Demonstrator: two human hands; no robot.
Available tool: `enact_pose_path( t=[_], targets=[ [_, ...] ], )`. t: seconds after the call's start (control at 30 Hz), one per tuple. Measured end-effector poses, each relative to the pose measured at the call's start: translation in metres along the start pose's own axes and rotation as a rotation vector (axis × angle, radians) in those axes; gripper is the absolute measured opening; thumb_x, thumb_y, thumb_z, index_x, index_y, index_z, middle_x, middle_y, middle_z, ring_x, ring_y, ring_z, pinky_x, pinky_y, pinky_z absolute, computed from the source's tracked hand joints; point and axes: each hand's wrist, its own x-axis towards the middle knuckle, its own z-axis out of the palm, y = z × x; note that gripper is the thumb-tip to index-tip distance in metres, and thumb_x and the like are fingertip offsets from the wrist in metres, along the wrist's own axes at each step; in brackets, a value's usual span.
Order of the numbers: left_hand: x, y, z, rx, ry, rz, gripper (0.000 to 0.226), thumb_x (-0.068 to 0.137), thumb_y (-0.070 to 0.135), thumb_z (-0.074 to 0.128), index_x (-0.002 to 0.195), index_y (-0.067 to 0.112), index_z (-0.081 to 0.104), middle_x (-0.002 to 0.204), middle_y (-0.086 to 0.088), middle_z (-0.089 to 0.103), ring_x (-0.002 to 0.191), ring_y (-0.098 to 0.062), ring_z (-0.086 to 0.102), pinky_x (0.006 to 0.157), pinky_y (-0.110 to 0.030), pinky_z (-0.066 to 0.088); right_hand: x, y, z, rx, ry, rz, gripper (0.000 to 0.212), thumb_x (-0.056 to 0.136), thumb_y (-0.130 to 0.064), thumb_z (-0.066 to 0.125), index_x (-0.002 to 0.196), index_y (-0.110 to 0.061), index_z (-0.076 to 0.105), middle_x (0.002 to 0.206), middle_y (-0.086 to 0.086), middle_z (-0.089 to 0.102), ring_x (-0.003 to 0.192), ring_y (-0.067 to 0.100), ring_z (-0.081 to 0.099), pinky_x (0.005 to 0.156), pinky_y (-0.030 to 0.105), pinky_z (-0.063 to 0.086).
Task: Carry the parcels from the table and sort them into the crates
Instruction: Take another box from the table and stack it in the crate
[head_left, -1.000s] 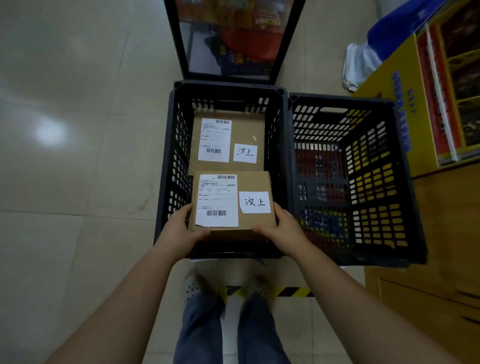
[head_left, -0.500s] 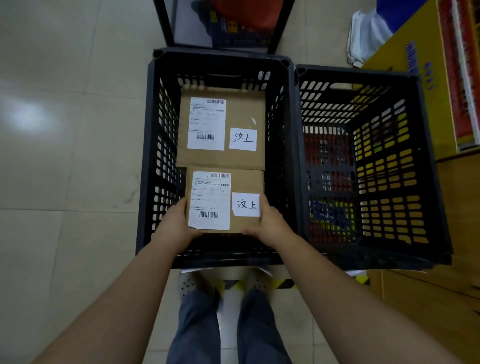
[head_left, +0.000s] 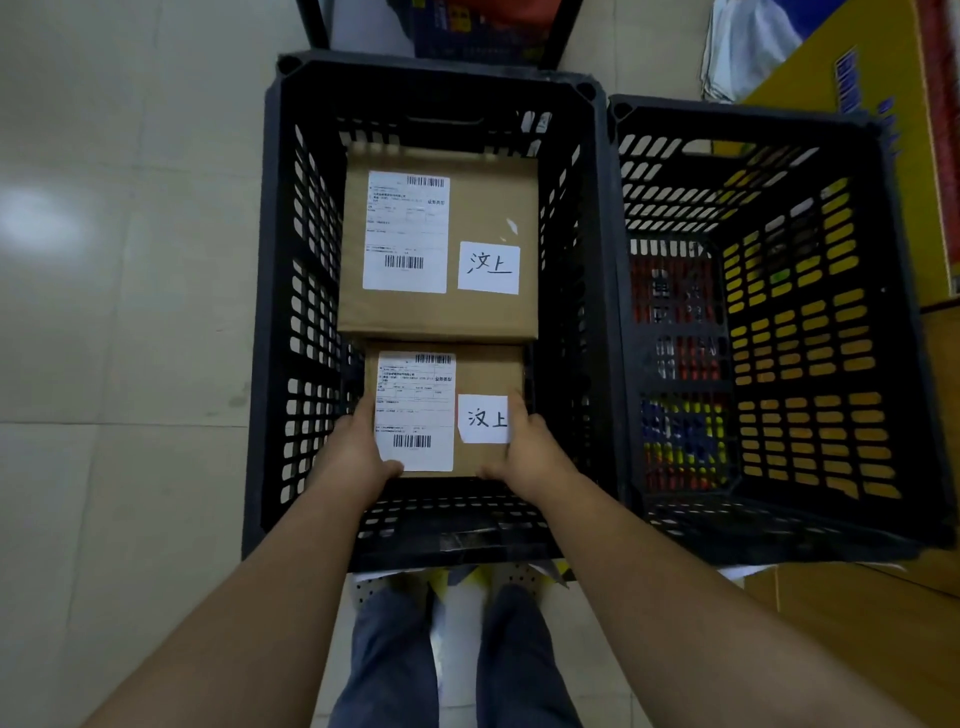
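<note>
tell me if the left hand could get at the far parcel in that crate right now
Probably not right away: the left hand grips the near parcel together with the right hand. The far parcel lies uncovered just beyond.

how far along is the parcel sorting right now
Done: one parcel already lies in the left crate. In hand: the left hand and right hand grip a second parcel inside that same crate, near its front; whether it rests on the bottom is unclear. Left: letting go. The right crate holds no parcel; the table is out of view.
</note>
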Motion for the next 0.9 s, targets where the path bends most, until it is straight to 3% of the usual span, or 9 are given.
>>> enact_pose_path(
  t=[0.13, 0.33, 0.43, 0.9],
  targets=[
    [0.007, -0.001, 0.005, 0.070, 0.010, -0.001, 0.101, 0.072, 0.012, 0.079, 0.149, 0.034, 0.017, 0.121, -0.007, 0.054, 0.102, -0.024, 0.058, 0.079, -0.036, 0.049, 0.006, 0.001, 0.004, -0.032, 0.008, 0.012, 0.120, 0.078, -0.019, 0.083, 0.157, -0.031, -0.006, 0.142, 0.011, 0.032, 0.117, 0.028, 0.052, 0.096, 0.037, 0.048],
    [0.008, -0.004, 0.005, 0.202, -0.022, 0.021, 0.110, 0.079, 0.021, 0.076, 0.150, 0.041, -0.006, 0.121, -0.008, 0.052, 0.099, -0.025, 0.058, 0.081, -0.041, 0.053, 0.007, 0.001, 0.003, -0.030, 0.024, -0.004, 0.114, 0.079, -0.021, 0.082, 0.157, -0.036, 0.000, 0.142, 0.008, 0.030, 0.119, 0.026, 0.050, 0.098, 0.035, 0.046],
    [0.010, -0.004, 0.006, 0.227, -0.025, 0.019, 0.108, 0.080, 0.023, 0.076, 0.151, 0.041, -0.004, 0.129, -0.008, 0.047, 0.105, -0.026, 0.056, 0.083, -0.042, 0.052, 0.009, -0.001, 0.003, -0.079, 0.023, 0.000, 0.111, 0.080, -0.020, 0.080, 0.156, -0.037, 0.001, 0.142, 0.008, 0.029, 0.115, 0.026, 0.051, 0.096, 0.036, 0.048],
    [0.013, -0.007, 0.005, 0.247, -0.014, 0.012, 0.108, 0.078, 0.026, 0.078, 0.151, 0.044, 0.000, 0.128, -0.004, 0.047, 0.108, -0.024, 0.055, 0.085, -0.044, 0.052, 0.013, 0.002, 0.006, -0.130, 0.021, 0.017, 0.113, 0.080, -0.025, 0.081, 0.156, -0.040, -0.001, 0.143, 0.008, 0.030, 0.119, 0.027, 0.050, 0.101, 0.043, 0.048]
  ],
)
